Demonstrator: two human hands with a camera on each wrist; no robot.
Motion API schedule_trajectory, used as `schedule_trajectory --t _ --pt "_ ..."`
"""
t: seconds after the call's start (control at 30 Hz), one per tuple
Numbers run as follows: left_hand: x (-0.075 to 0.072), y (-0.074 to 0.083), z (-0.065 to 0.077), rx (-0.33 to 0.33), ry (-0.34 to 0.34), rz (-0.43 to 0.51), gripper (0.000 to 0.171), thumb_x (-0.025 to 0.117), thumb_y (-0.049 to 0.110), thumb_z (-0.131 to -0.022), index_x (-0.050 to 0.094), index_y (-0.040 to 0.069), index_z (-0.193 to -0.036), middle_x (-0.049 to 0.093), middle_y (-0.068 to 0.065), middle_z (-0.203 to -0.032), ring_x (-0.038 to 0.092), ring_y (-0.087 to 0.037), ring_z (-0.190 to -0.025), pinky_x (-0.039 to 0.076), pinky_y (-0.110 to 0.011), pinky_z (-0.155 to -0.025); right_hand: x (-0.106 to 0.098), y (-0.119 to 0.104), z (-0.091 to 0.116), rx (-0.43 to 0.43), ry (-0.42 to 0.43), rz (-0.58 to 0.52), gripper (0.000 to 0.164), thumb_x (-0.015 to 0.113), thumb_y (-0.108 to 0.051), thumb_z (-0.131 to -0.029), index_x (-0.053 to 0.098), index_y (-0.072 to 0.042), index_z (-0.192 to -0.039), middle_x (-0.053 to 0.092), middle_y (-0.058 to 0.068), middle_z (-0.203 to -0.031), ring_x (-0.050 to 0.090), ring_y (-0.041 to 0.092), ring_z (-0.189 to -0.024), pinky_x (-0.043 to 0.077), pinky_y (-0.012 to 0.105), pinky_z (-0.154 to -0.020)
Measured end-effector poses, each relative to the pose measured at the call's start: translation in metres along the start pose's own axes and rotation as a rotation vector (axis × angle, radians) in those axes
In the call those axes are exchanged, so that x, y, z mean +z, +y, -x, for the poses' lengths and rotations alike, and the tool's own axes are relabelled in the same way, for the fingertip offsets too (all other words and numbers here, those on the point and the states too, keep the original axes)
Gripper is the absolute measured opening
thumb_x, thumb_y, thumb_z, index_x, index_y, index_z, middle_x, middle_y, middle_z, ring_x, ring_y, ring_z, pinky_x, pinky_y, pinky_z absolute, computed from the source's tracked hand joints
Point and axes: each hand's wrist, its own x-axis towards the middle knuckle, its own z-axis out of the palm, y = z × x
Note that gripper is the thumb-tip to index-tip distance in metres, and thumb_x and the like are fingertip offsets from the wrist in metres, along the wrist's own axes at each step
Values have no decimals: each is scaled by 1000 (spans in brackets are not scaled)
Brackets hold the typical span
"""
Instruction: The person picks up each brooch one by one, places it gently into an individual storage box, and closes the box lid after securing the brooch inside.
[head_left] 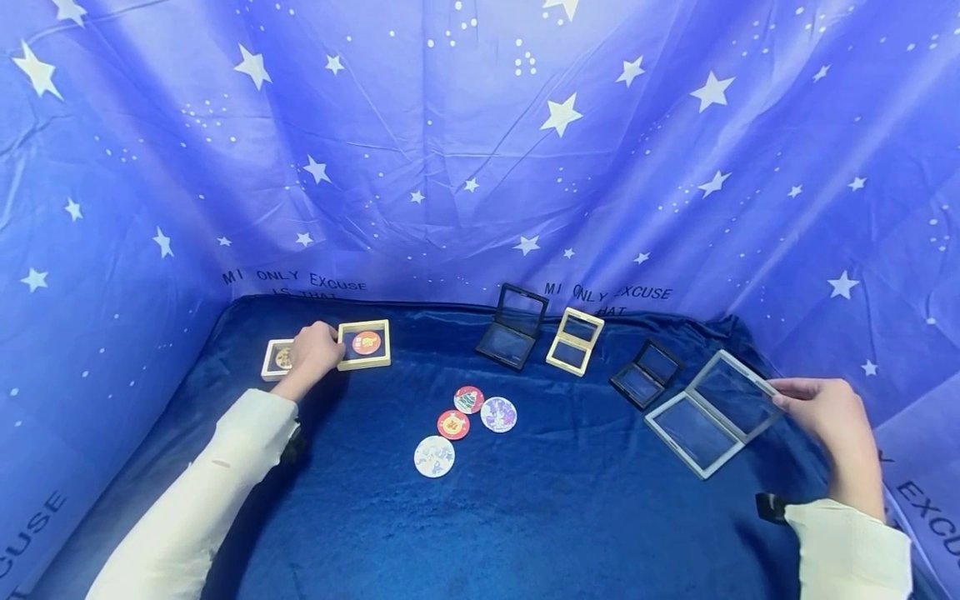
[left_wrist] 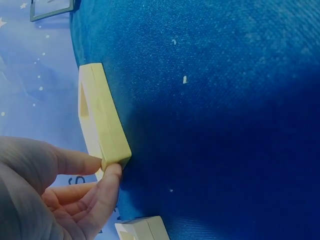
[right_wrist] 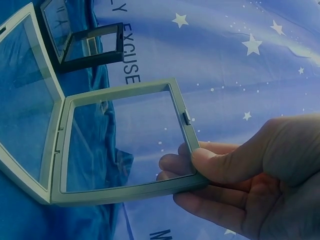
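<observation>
With thumb and fingertips, my left hand [head_left: 317, 348] pinches the near corner of a closed yellow display frame [left_wrist: 107, 112], which has a round red piece [head_left: 367, 342] inside. Beside that hand, a smaller closed cream frame [head_left: 268, 363] holds another round piece and is partly hidden. On the right, my right hand [head_left: 828, 412] grips the raised half of a large grey-white hinged display frame [head_left: 701, 472]. Its thumb lies on the rim in the right wrist view, with fingers behind. Both clear windows of this frame [right_wrist: 117, 196] are spread apart at the hinge.
Several round printed discs [head_left: 453, 425] lie mid-table on the dark blue cloth [head_left: 525, 517]. Farther back stand a large black open frame [head_left: 507, 343], a small cream open frame [head_left: 573, 342] and a small black open frame [head_left: 643, 377]. A starry curtain [head_left: 420, 150] encloses the table.
</observation>
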Motion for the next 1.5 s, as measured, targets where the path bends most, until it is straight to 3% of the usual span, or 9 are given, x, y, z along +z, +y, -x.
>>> schedule_trajectory --t 0.5,0.67,0.8,0.83,0.9,0.97,1.03,1.23,1.5 --pt "6 -4 -4 2 15 16 33 57 3 -81 49 13 -51 56 -2 -50 53 -23 -52 30 -27 -44 -8 -15 6 16 43 2 34 58 -14 -102 64 13 -123 62 39 -120 50 62 -115 44 63 -83" --pt "6 -4 -3 9 16 17 31 56 2 -81 53 11 -52 57 -3 -51 54 -23 -53 31 -28 -44 -13 -23 6 -37 48 13 32 58 -12 -102 66 12 -120 66 37 -115 53 60 -112 45 57 -80" --pt "6 -4 -3 19 27 22 29 56 1 -81 56 9 -53 58 -4 -51 55 -24 -52 31 -28 -44 -17 -34 4 -122 77 43 29 60 -13 -101 70 10 -117 67 35 -114 66 42 -98 44 38 -72" --pt "6 -4 -2 22 30 25 28 56 1 -81 56 8 -53 58 -4 -51 54 -23 -52 31 -28 -44 -18 -37 4 -142 83 49 28 61 -13 -100 71 8 -116 68 34 -113 68 28 -91 43 34 -69" --pt "6 -4 -2 27 34 30 28 56 1 -81 56 8 -53 58 -4 -50 54 -23 -51 31 -28 -44 -20 -44 2 -173 86 52 28 62 -14 -100 72 6 -116 70 32 -112 61 3 -82 41 28 -67" --pt "7 -4 -1 31 36 35 28 56 0 -81 56 8 -53 57 -4 -50 53 -22 -50 31 -28 -44 -21 -53 2 -187 73 37 28 62 -14 -101 71 7 -117 71 32 -111 61 -1 -82 43 30 -68" --pt "7 -4 -1 31 38 35 29 56 0 -81 55 8 -53 56 -3 -49 52 -22 -50 31 -27 -44 -21 -62 0 -197 78 31 27 63 -14 -100 73 5 -116 73 29 -107 46 -18 -78 42 25 -66" --pt "7 -5 -1 26 36 27 29 57 1 -81 53 8 -53 53 -2 -48 50 -21 -49 31 -27 -44 -15 -93 -9 -252 90 32 23 64 -9 -98 74 4 -113 73 28 -105 53 1 -77 40 22 -60" --pt "6 -3 -1 13 20 32 32 57 1 -82 51 10 -52 51 -1 -48 49 -20 -48 31 -27 -43 0 -130 -24 -299 2 16 25 62 -7 -99 72 5 -118 71 30 -110 57 24 -78 39 31 -60"
